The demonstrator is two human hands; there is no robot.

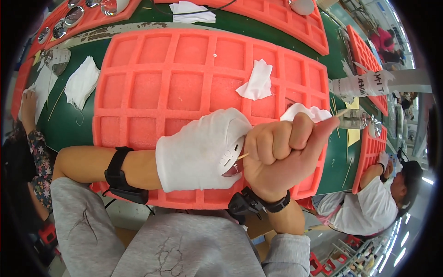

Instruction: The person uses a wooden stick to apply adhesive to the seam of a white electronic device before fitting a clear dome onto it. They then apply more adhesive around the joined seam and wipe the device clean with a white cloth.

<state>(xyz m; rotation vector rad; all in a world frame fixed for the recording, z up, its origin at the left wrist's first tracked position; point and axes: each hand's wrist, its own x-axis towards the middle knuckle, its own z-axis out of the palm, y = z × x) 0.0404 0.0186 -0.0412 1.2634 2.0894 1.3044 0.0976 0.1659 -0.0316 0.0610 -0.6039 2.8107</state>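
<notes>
My left hand (203,147) wears a white glove and is closed around a small rounded device (228,159) with a white slotted face and a shiny reddish lower part. Most of the device is hidden in the glove. My bare right hand (288,154) is a fist gripping a thin wooden stick (243,156). One end of the stick meets the device's face near the slots; the other pokes out past my thumb. Both hands are above a red foam tray (170,74) with square compartments. A white cloth (258,79) lies on the tray, and another white cloth (304,112) is just beyond my right hand.
More red foam trays stand behind and to the right; mirrored round pieces (74,16) sit in the back-left one. A white cloth (83,83) lies on the green table (69,122). A wrapped post (369,84) rises at right. Co-workers (369,198) sit on both sides.
</notes>
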